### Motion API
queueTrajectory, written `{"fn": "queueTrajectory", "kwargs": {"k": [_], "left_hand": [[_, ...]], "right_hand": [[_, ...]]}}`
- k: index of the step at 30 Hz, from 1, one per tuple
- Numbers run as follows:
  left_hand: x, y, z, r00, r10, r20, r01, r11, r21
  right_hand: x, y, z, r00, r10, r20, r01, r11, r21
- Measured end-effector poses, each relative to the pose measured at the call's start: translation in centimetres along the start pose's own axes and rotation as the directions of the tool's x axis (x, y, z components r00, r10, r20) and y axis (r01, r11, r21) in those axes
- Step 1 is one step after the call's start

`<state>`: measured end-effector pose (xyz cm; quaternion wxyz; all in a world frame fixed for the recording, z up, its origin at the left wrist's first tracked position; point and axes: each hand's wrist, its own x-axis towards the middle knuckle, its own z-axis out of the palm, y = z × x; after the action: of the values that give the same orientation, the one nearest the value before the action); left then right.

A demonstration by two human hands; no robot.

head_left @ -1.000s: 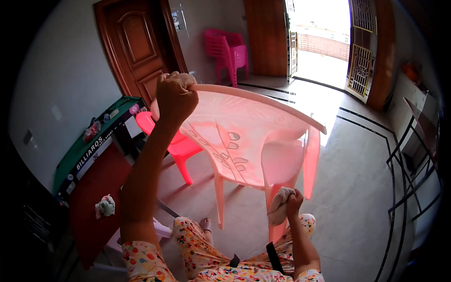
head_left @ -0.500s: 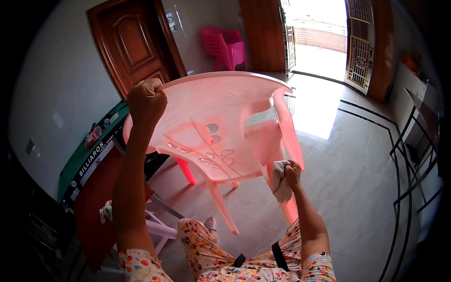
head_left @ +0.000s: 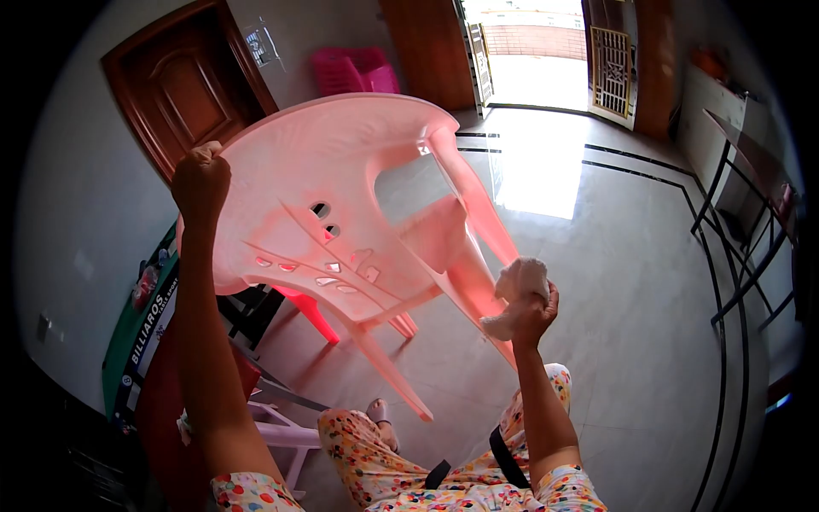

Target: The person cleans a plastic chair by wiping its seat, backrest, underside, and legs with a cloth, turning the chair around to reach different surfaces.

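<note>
A pink plastic armchair (head_left: pixel 316 171) is held up tilted in front of me, with the slotted back towards me. My left hand (head_left: pixel 202 175) is closed around the upper left edge of its backrest. In my right hand (head_left: pixel 535 316) is a bunched white cloth (head_left: pixel 522 277), gripped between closed fingers. The cloth lies against or just beside the chair's right rear leg; exact contact cannot be made out. Beneath the chair, a brighter pink leg (head_left: pixel 309 314) shows.
Left stand a green billiards table (head_left: pixel 128 341), a red surface (head_left: pixel 162 384) and a pale pink stool (head_left: pixel 286 435). Stacked magenta chairs (head_left: pixel 354 70) are by the wall. A black-framed table (head_left: pixel 742 205) stands right. Beyond is an open doorway (head_left: pixel 537 77).
The view has turned right, so the chair and both hands sit differently in it. My right hand has lifted the cloth away from the leg's front and turned it. The left hand keeps its hold.
</note>
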<state>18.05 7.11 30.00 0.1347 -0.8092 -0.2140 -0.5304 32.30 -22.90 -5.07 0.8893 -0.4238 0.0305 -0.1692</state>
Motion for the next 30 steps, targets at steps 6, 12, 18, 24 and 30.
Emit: {"fn": "queueTrajectory", "kwargs": {"k": [6, 12, 18, 24, 30], "left_hand": [[0.9, 0.4, 0.0, 0.990, -0.059, 0.125, 0.054, 0.998, 0.044], [1.3, -1.6, 1.5, 0.988, -0.058, 0.146, 0.045, 0.995, 0.094], [1.2, -1.7, 1.0, 0.974, -0.113, 0.196, 0.133, 0.987, -0.087], [1.0, -2.0, 1.6, 0.968, -0.114, 0.223, 0.152, 0.975, -0.161], [0.5, -1.0, 1.3, 0.979, -0.133, 0.157, 0.148, 0.985, -0.085]], "right_hand": [[-1.5, 2.5, 3.9, 0.946, -0.267, 0.185, 0.316, 0.886, -0.339], [-4.8, 5.8, 6.2, 0.811, -0.086, 0.579, 0.527, 0.537, -0.658], [-5.7, 8.1, -1.3, 0.863, -0.142, 0.484, 0.494, 0.437, -0.752], [-8.2, 11.9, -13.6, 0.966, -0.203, 0.161, 0.183, 0.092, -0.979], [-6.9, 14.4, -13.4, 0.940, -0.207, -0.273, -0.191, 0.345, -0.919]]}}
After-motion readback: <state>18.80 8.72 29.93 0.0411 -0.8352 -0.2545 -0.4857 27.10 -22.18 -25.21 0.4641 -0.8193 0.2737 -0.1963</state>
